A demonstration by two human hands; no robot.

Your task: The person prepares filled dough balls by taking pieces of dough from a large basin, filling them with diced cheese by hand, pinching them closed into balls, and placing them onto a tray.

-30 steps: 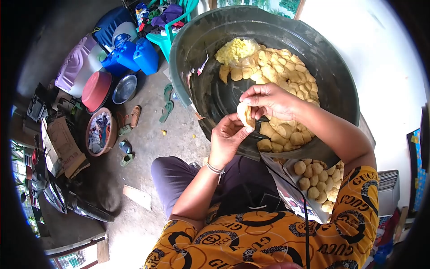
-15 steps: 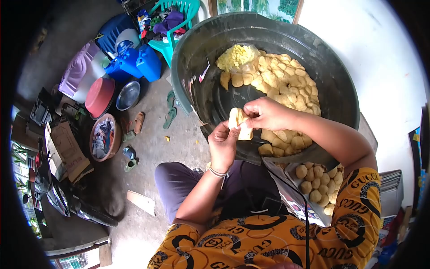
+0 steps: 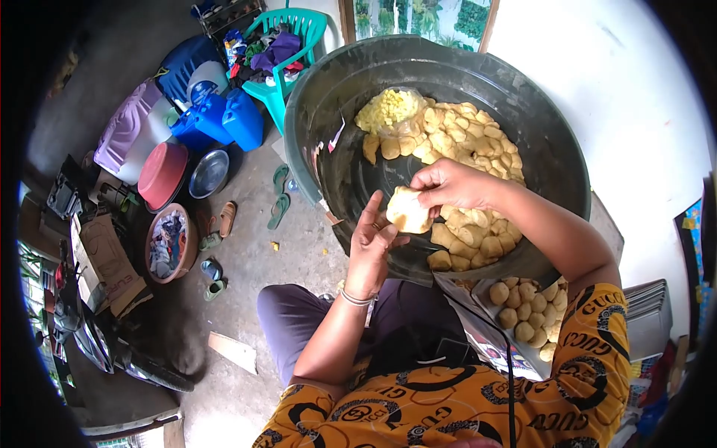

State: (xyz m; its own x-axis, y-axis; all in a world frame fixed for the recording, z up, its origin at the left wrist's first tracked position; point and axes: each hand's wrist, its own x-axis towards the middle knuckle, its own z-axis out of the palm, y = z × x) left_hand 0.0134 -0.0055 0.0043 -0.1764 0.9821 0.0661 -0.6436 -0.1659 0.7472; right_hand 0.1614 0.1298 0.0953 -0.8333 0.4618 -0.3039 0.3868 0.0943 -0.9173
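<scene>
A flattened piece of pale yellow dough [image 3: 407, 210] is pinched at its right edge by my right hand [image 3: 449, 185], over the near side of a large dark basin [image 3: 321, 82]. My left hand [image 3: 371, 243] is just left of the dough, fingers apart and palm turned up; whether a fingertip touches the dough I cannot tell. Many dough pieces [image 3: 478, 153] lie in the basin along its right side. At their far end sits a clear plastic bag of small yellow cubes [image 3: 388, 109]. Round dough balls [image 3: 524, 308] rest on a tray below the basin, by my right elbow.
To the left are a teal chair [image 3: 299, 33] heaped with clothes, blue jugs [image 3: 243, 119], a red basin [image 3: 162, 175], a metal bowl [image 3: 209, 174] and a tub of laundry [image 3: 190, 246]. Slippers [image 3: 278, 211] lie on the floor. A motorcycle [image 3: 93, 340] stands at the far left.
The dough was folded between both hands; now it is opened out flat in the right hand. My left fingers have released it and spread. The view has shifted slightly.
</scene>
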